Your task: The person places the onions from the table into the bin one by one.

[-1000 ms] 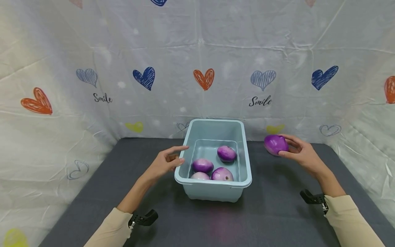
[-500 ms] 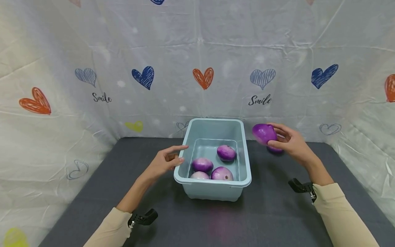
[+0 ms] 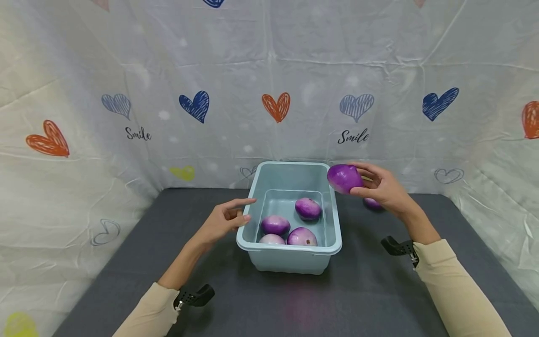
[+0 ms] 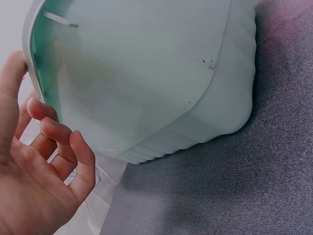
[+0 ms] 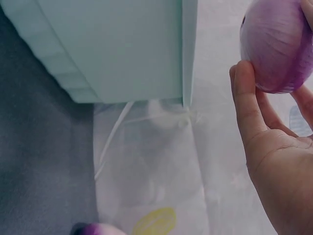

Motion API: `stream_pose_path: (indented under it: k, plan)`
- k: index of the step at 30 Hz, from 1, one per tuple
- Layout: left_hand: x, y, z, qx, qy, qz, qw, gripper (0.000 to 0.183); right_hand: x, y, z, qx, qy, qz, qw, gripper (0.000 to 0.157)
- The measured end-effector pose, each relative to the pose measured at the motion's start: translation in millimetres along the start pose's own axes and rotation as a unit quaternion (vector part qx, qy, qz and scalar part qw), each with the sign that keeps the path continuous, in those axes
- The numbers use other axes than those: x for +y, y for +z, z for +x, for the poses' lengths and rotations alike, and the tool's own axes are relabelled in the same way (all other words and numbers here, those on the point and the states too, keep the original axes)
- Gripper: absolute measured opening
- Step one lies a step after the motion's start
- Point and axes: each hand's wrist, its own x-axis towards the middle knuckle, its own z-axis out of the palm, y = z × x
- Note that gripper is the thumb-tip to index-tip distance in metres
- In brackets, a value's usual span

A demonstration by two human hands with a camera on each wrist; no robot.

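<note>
My left hand (image 3: 225, 219) holds the left rim of a pale blue plastic bin (image 3: 290, 260), index finger and thumb at the rim. In the left wrist view the other fingers curl beside the bin's outer wall (image 4: 142, 63). Raised at the bin's right rim is a glossy purple onion (image 3: 344, 178), gripped between the thumb and fingers of my right hand (image 3: 385, 189). That onion (image 5: 276, 46) shows its papery streaks in the right wrist view. Several red onions lie inside the bin, among them a dark one (image 3: 308, 208) and a paler one (image 3: 302, 237).
Another purple onion (image 3: 373, 204) lies on the dark grey table cloth (image 3: 362, 290) right of the bin, partly hidden by my right hand. Behind the table hangs a whitish curtain (image 3: 236, 140) printed with hearts. Each wrist wears a black strap (image 3: 397, 245).
My right hand has lifted the onion and carried it left to the bin's right rim, uncovering another onion on the table. My left hand stays at the rim.
</note>
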Motion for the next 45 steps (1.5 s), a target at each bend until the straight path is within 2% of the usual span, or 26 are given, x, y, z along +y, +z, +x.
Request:
stream_pose_path:
  k: [10, 19, 30, 38, 45]
  plan:
    - [0.0, -0.5, 0.0, 0.000, -0.006, 0.009, 0.9999, 0.047, -2, 16.1, 19, -0.054, -0.055, 0.014, 0.997, 0.062]
    - [-1.4, -1.4, -1.0, 0.000, -0.007, 0.001, 1.0000, 0.048, -9, 34.0, 34, -0.089, -0.040, 0.007, 0.995, 0.067]
    - [0.0, -0.8, -0.2, -0.003, -0.005, -0.008, 1.0000, 0.048, -13, 47.9, 45, -0.104, -0.030, 0.001, 0.994, 0.068]
    - [-0.6, -0.6, 0.5, -0.001, -0.005, -0.006, 1.0000, 0.048, -11, 38.5, 39, -0.118, -0.035, 0.026, 0.992, 0.067]
    - [-0.1, -0.1, -0.5, 0.000, -0.011, -0.011, 0.9999, 0.048, -2, 19.4, 25, -0.093, -0.033, 0.018, 0.995, 0.063]
